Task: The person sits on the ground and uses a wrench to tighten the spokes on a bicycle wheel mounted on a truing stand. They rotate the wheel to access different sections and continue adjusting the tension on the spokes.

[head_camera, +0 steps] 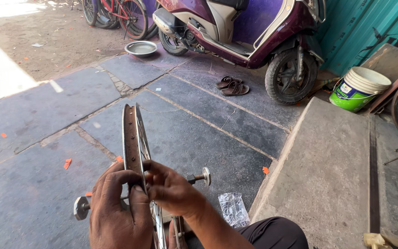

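Both hands are working at the near edge of a bare metal bicycle wheel rim with thin spokes (133, 138), which is standing upright on edge at about six o'clock in the head view, its plane running away from the person toward twelve o'clock. Left hand (116, 212) is wrapping around the rim from the nine o'clock side, fingers closed on it; right hand (173, 190) is pinching narrowly at the spokes just beside the rim from the three o'clock side, and whether a small part is between its fingertips cannot be told. Threaded steel axle with round end nuts (198, 177) is lying crosswise, nine to three o'clock, under both hands. Small clear plastic bag (234, 208) is lying near at four o'clock, contents unclear. Farther off, a shallow steel bowl (141, 48) at twelve o'clock is looking empty, and a white and green plastic bucket (358, 88) at two o'clock is tilting, interior hidden.
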